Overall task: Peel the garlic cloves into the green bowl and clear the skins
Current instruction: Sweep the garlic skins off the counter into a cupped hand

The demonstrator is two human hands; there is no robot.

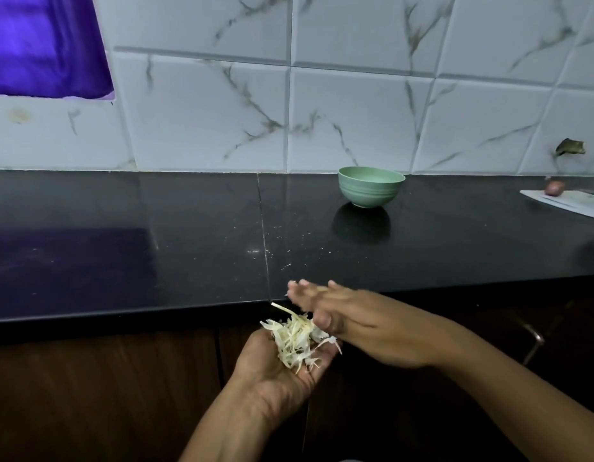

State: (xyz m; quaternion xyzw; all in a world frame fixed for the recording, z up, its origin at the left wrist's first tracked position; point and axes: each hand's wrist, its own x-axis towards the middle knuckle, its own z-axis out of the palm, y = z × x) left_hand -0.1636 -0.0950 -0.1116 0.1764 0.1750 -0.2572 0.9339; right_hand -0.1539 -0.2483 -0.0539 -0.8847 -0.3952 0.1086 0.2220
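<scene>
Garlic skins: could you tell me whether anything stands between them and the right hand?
Nothing visible does; the right hand is directly beside the skins heaped in the cupped left hand, just below the counter edge.

A home kitchen: glossy black desk (155,228) against a marbled tile wall (355,111), brown wood cabinets (88,395) below it.

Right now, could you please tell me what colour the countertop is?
The countertop is glossy black, clearest in the head view.
</scene>
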